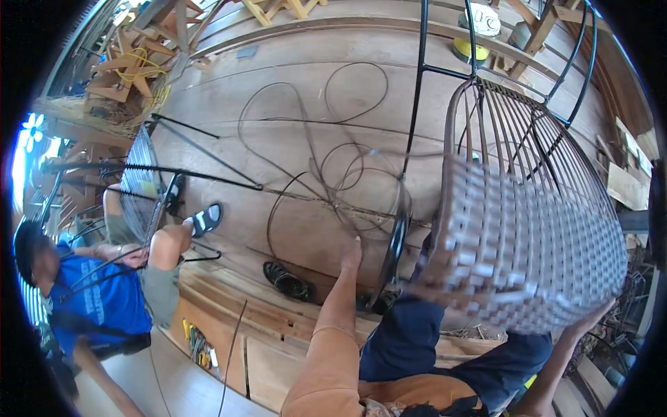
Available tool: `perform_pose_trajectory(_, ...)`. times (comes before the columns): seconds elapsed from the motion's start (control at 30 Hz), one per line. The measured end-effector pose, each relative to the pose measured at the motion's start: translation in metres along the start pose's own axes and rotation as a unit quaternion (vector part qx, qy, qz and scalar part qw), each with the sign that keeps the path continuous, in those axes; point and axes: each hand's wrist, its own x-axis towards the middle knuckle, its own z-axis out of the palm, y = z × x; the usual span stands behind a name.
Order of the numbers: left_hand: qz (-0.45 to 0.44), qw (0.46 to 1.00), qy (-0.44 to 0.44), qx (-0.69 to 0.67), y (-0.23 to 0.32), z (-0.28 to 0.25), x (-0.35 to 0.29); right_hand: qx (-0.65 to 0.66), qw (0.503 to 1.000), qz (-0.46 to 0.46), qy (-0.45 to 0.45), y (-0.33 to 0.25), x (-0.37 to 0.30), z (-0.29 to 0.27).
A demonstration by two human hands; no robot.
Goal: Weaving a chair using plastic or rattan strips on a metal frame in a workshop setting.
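Basically, main risk = snags. The brown woven chair (535,243) sits on the R side by the wearer's legs (403,330), its far part bare ribs (514,125), its near part weave. L hand (351,256) is out over the floor (201,104), near a loose strand (333,201); too blurred, can't tell if its fingers are apart or clamped. R hand (599,314) is at the weave's lower R edge, mostly hidden, so can't tell re: those fingers either.

The strand lies in approx 3 overlapping loops; a quick pull could knot them. 1 loop runs close to a black sandal (287,281), so a step could pin it & jerk the weave. Uneven tension would prob leave slack rows. Chair could also tip if R-hand support is weak.
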Motion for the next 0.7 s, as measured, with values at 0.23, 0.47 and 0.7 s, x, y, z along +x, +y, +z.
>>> perform_pose_trajectory(0.23, -0.346, 0.82, -0.069, -0.451, 0.113, -0.214, 0.084, -0.183, 0.98, -0.037, 0.065, 0.041, 0.024, -0.032)
perform_pose_trajectory(0.47, -0.266, 0.845, 0.0, -0.464, 0.083, -0.143, 0.183, -0.146, 0.986, -0.012, 0.076, 0.046, 0.003, -0.017)
perform_pose_trajectory(0.7, -0.229, 0.813, 0.064, -0.532, 0.049, -0.129, 0.262, -0.108, 0.991, -0.001, 0.081, 0.038, -0.01, -0.028)
